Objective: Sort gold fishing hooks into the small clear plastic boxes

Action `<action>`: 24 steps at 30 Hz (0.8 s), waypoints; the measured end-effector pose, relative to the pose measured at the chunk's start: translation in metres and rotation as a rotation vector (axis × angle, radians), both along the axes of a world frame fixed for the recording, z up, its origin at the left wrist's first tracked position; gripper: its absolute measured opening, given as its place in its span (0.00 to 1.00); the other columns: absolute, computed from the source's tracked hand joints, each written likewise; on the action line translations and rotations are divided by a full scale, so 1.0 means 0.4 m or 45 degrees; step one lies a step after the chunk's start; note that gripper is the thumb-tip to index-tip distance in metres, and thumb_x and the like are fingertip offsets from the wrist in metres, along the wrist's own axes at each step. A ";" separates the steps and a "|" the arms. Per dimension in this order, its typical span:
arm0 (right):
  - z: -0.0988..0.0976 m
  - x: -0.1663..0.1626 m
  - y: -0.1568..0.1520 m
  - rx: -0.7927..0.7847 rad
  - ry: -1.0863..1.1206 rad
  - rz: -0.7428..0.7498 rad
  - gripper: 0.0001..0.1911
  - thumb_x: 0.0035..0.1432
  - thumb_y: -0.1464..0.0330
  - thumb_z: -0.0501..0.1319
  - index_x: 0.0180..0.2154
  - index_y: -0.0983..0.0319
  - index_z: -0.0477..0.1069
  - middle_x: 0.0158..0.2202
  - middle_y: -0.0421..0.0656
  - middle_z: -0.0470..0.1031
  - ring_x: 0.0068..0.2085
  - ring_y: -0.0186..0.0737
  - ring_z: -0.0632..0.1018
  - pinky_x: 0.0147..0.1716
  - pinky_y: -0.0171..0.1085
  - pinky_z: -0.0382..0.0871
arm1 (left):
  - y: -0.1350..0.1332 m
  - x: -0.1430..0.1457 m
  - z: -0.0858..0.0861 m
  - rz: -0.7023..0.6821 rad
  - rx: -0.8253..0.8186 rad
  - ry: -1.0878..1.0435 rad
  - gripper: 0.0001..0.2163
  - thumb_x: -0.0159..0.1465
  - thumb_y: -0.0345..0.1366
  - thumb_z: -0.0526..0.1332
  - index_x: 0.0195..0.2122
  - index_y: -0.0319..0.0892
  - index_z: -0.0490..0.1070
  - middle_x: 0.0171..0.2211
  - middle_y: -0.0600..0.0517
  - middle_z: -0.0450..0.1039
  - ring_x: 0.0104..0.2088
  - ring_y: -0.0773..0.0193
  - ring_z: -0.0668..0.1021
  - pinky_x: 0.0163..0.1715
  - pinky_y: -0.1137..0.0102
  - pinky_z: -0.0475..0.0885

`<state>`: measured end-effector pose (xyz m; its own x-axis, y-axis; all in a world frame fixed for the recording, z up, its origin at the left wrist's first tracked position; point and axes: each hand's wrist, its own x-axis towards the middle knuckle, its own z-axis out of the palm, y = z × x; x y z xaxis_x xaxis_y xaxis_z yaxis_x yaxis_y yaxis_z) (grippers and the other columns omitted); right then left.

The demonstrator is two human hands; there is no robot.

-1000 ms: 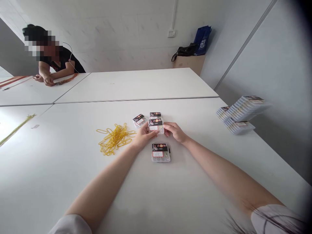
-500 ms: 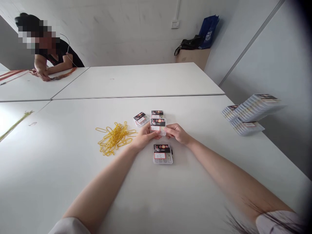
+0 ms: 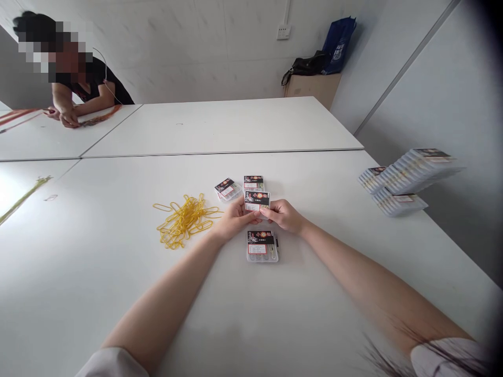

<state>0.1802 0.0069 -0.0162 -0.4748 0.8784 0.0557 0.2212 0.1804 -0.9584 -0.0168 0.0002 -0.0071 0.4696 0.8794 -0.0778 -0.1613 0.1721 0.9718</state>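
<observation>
Nearest us on the white table (image 3: 118,283), we list one flat clear box (image 3: 262,247) with a black label, lying just below our hands. Next come our left hand (image 3: 234,220) and right hand (image 3: 286,215), fingers closed on the two sides of the held box (image 3: 257,201), label facing us, tilted up off the table. Just behind it are an angled box (image 3: 228,189) and a straight box (image 3: 253,182). To their left lies a loose heap of yellow loops (image 3: 184,220). At the far right edge we count leaning box stacks (image 3: 408,175). Farthest off, another person (image 3: 84,86) bends over a neighbouring table.
</observation>
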 end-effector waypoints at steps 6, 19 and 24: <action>-0.005 0.001 0.001 -0.017 -0.001 0.008 0.26 0.62 0.49 0.58 0.22 0.61 0.62 0.21 0.37 0.57 0.26 0.34 0.61 0.26 0.35 0.59 | 0.002 -0.001 -0.001 0.020 -0.022 0.001 0.19 0.56 0.44 0.73 0.43 0.40 0.71 0.34 0.50 0.78 0.33 0.64 0.80 0.36 0.69 0.75; 0.003 0.000 0.000 -0.044 -0.005 0.008 0.26 0.61 0.48 0.58 0.23 0.62 0.66 0.21 0.39 0.62 0.26 0.35 0.65 0.27 0.36 0.62 | -0.002 -0.004 0.012 0.030 -0.071 -0.041 0.21 0.54 0.43 0.75 0.45 0.40 0.73 0.35 0.49 0.81 0.33 0.63 0.82 0.36 0.71 0.76; 0.007 -0.003 -0.004 -0.004 -0.031 -0.010 0.25 0.61 0.48 0.59 0.23 0.61 0.64 0.19 0.37 0.59 0.25 0.34 0.62 0.24 0.35 0.56 | -0.008 0.002 0.020 0.076 -0.097 -0.012 0.21 0.54 0.46 0.74 0.43 0.40 0.73 0.37 0.48 0.81 0.33 0.63 0.82 0.36 0.69 0.77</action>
